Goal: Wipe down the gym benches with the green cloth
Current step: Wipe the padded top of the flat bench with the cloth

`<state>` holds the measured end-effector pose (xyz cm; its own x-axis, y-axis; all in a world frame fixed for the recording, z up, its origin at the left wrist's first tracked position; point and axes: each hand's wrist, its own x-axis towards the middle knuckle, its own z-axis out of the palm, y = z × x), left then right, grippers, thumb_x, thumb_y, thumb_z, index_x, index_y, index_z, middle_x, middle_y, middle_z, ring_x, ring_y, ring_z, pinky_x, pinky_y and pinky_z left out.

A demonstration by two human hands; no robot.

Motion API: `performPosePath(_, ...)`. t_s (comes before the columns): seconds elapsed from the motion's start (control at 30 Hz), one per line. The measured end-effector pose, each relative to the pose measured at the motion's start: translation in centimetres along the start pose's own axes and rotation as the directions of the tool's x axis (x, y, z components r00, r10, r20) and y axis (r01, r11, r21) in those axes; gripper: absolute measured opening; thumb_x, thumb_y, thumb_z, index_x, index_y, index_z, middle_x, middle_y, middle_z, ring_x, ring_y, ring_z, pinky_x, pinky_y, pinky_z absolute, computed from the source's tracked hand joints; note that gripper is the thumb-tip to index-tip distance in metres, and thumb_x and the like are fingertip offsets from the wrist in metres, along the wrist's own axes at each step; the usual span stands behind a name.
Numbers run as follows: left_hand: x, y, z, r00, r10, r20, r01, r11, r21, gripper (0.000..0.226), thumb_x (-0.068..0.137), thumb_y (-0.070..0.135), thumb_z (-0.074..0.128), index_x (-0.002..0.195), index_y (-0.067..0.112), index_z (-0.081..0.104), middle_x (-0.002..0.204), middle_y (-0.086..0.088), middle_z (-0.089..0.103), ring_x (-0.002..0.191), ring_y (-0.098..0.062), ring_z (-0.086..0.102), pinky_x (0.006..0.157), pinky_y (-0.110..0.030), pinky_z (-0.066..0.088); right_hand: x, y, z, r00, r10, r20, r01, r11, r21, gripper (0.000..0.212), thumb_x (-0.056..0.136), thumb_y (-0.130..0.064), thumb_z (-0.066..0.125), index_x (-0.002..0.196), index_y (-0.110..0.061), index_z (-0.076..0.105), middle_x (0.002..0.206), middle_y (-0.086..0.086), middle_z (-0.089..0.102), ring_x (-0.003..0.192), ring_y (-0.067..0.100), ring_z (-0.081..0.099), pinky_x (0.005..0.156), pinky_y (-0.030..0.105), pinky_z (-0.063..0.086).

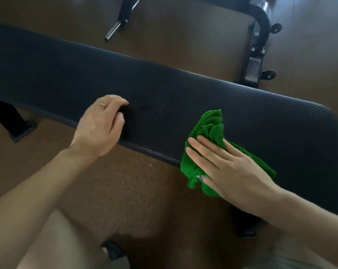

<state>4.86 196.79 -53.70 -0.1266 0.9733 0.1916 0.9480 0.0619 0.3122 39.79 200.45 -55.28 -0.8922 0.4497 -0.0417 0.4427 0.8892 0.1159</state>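
Wiping is going on along the near edge of the long black ribbed padded gym bench (164, 88), which is serving as the table. The right hand (228, 167) is pressing the crumpled green terry cloth (208, 129) flat, its grip open with fingers straight. The cloth is lying under that palm, draping partly over the bench's near edge, close to its rounded right end. The left hand (100, 125) is resting on the same edge, further left, fingers curling over the pad as if bracing. Judging from this, the next stroke is calling for steady downward pressure while sliding the cloth leftward along the bench, toward the bracing hand.
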Motion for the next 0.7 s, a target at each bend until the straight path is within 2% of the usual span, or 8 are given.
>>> performPosePath(0.07, 1.6, -2.9, -0.6, 0.997, -0.055, -0.046, 0.054, 0.998, -0.014, 0.032, 0.105, 0.016, 0.043, 0.135, 0.011, 0.054, 0.134, -0.011, 0.058, 0.124, -0.028, 0.053, 0.103, -0.048, 0.046, 2.9, -1.1, -0.3, 1.0, 0.001, -0.006, -0.001, 1.0, -0.01, 0.062, 0.109, -0.042, 0.024, 0.163, -0.011, 0.022, 0.171, 0.009, 0.017, 0.159, 0.024, 0.01, 0.127, 0.047, 0.014)
performPosePath(0.13, 2.8, -4.7, -0.4, 0.998, -0.041, -0.053, 0.04, 0.999, -0.033, 0.03, 0.104, 0.014, 0.041, 0.13, 0.01, 0.057, 0.132, -0.01, 0.059, 0.122, -0.029, 0.054, 0.1, -0.046, 0.045, 6.2, -2.7, -0.6, 1.0, 0.02, -0.003, -0.02, 1.0, 0.003, 0.063, 0.11, -0.044, 0.023, 0.164, -0.012, 0.019, 0.172, 0.009, 0.014, 0.159, 0.024, 0.009, 0.129, 0.046, 0.012)
performPosePath(0.2, 3.1, -5.3, 0.3, 0.997, -0.049, -0.067, 0.042, 0.993, -0.106, 0.029, 0.101, 0.015, 0.041, 0.122, 0.013, 0.06, 0.13, -0.002, 0.059, 0.121, -0.024, 0.053, 0.096, -0.039, 0.044, 9.7, -4.2, -0.9, 0.999, 0.054, -0.009, -0.053, 0.998, 0.038, 0.064, 0.111, -0.046, 0.024, 0.164, -0.012, 0.018, 0.172, 0.009, 0.011, 0.16, 0.024, 0.008, 0.129, 0.046, 0.011)
performPosePath(0.27, 3.0, -5.3, 0.7, 0.989, -0.119, -0.085, 0.103, 0.981, -0.167, 0.026, 0.099, 0.012, 0.044, 0.118, 0.015, 0.062, 0.132, 0.004, 0.059, 0.121, -0.019, 0.052, 0.091, -0.036, 0.044, 13.0, -5.7, -1.3, 0.995, 0.102, -0.021, -0.099, 0.99, 0.095, 0.063, 0.111, -0.047, 0.025, 0.164, -0.012, 0.021, 0.172, 0.009, 0.013, 0.16, 0.024, 0.009, 0.129, 0.046, 0.011)
performPosePath(0.47, 3.0, -5.4, 0.4, 0.993, -0.089, -0.078, 0.073, 0.979, -0.188, 0.025, 0.093, 0.003, 0.047, 0.112, 0.01, 0.062, 0.13, -0.001, 0.059, 0.117, -0.022, 0.053, 0.083, -0.043, 0.049, 20.2, -7.5, -1.8, 0.944, 0.331, -0.005, -0.317, 0.907, 0.278, 0.059, 0.11, -0.046, 0.023, 0.163, -0.021, 0.027, 0.172, 0.0, 0.018, 0.159, 0.017, 0.011, 0.129, 0.045, 0.012)
performPosePath(0.6, 3.0, -5.3, 0.1, 0.998, -0.056, -0.027, 0.051, 0.984, -0.173, 0.026, 0.091, 0.003, 0.049, 0.113, 0.01, 0.061, 0.129, -0.003, 0.059, 0.119, -0.023, 0.051, 0.084, -0.045, 0.051, 23.1, -5.3, -2.4, 0.863, 0.501, 0.059, -0.489, 0.801, 0.346, 0.058, 0.109, -0.049, 0.022, 0.164, -0.029, 0.023, 0.173, -0.004, 0.013, 0.159, 0.015, 0.005, 0.129, 0.044, 0.005)
performPosePath(0.7, 3.0, -5.8, 0.1, 1.0, -0.025, -0.019, 0.021, 0.985, -0.169, 0.026, 0.092, 0.004, 0.05, 0.115, 0.01, 0.062, 0.129, -0.004, 0.059, 0.12, -0.024, 0.052, 0.088, -0.044, 0.053, 24.7, -3.4, -2.5, 0.743, 0.66, 0.113, -0.65, 0.67, 0.359, 0.058, 0.108, -0.049, 0.02, 0.164, -0.032, 0.02, 0.173, -0.004, 0.009, 0.159, 0.014, 0.002, 0.129, 0.045, 0.003)
